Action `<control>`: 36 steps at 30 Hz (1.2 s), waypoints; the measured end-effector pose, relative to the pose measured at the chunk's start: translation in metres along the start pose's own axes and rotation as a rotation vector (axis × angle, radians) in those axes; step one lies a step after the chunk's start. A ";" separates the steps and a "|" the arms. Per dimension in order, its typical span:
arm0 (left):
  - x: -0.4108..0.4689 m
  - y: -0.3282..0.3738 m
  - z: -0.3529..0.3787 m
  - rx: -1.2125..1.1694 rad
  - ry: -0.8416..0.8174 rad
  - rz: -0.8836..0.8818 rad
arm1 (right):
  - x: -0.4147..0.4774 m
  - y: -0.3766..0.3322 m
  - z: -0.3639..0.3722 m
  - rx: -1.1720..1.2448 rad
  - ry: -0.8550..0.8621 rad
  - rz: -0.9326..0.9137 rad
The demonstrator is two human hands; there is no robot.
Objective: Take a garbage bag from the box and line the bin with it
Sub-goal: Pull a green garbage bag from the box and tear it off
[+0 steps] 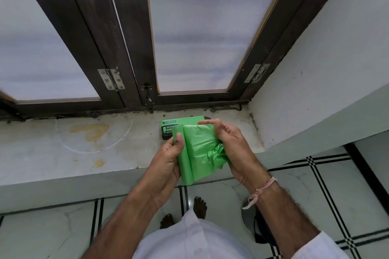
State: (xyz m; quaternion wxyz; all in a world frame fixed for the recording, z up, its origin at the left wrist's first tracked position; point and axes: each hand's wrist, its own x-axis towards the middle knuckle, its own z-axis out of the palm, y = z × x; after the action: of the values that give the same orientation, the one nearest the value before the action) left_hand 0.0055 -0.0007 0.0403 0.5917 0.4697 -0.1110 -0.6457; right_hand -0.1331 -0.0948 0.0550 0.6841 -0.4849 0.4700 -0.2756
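Two hands, one roll of green bags and one box make up the working group, above a stained marble window ledge (84,153) that serves as the surface. The left hand (168,157) grips the rolled edge of the garbage bag roll (195,153), thumb pressed flat on top and fingers wrapped behind it. The roll is thin, glossy green plastic, partly unwound into a smooth sheet that crumples into a bunch at its right side. The right hand (229,143) closes on that crumpled end, its index finger stretched out along the top edge; a braided thread is tied around that wrist. Just behind the roll, lying flat on the surface and partly hidden by the plastic and the fingers, is the single green and black cardboard box (168,127) marked BECO. Behind it rise two frosted glass window panes in dark wooden frames with metal hinges. Below the right forearm, on the tiled floor (315,185), part of one dark round bin (249,215) shows, mostly covered by the arm.
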 end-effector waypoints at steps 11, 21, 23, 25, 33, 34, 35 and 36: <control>0.003 0.000 0.000 0.031 0.011 0.002 | -0.001 -0.002 -0.012 -0.053 0.031 -0.011; 0.004 -0.005 0.014 0.073 -0.029 -0.006 | -0.001 -0.003 -0.003 -0.051 -0.051 0.029; 0.008 -0.006 0.014 0.072 -0.019 -0.013 | 0.001 -0.002 -0.006 -0.026 -0.005 0.034; 0.009 -0.005 0.013 0.062 0.005 -0.012 | 0.002 -0.002 -0.009 -0.009 0.011 0.037; 0.009 -0.003 0.010 0.041 0.014 -0.009 | 0.009 0.000 -0.019 -0.033 -0.002 -0.032; 0.009 -0.003 0.011 0.037 0.010 -0.010 | 0.009 0.000 -0.020 -0.053 -0.004 -0.038; 0.009 -0.003 0.011 0.034 0.007 -0.011 | 0.010 0.000 -0.020 -0.078 -0.010 -0.042; 0.009 -0.003 0.011 0.033 0.005 -0.009 | 0.010 0.001 -0.020 -0.100 -0.017 -0.047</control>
State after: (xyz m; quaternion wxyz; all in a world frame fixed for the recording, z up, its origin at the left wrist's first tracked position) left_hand -0.0035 -0.0122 0.0396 0.5811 0.4817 -0.1180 -0.6452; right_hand -0.1473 -0.1112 0.0487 0.6564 -0.5318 0.4658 -0.2634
